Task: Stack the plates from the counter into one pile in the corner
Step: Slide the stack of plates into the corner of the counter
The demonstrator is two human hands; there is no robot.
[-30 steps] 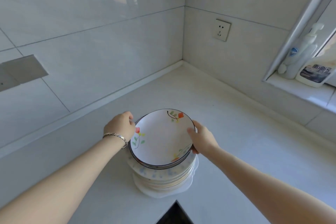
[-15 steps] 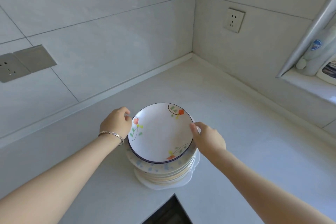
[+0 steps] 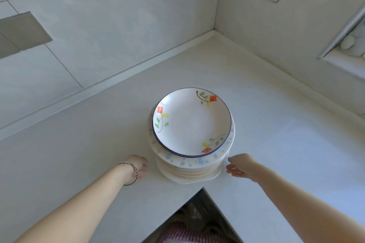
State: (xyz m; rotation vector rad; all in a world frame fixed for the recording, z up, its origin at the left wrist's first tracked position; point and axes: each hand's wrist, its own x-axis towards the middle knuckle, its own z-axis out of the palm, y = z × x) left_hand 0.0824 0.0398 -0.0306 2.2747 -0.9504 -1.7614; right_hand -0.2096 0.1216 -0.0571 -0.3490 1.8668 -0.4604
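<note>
A pile of plates stands at the centre of the frame on a white surface, topped by a flowered plate. The left hand, just lower left of the pile, hides its fingers, so whether it grips anything cannot be told. The right hand, lower right, is loosely spread beside the bottom plate and holds nothing.

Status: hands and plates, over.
Left hand, right hand open, low beside the pile. Flowered plate on top, pile short of the corner. Nothing visible in the way.
</note>
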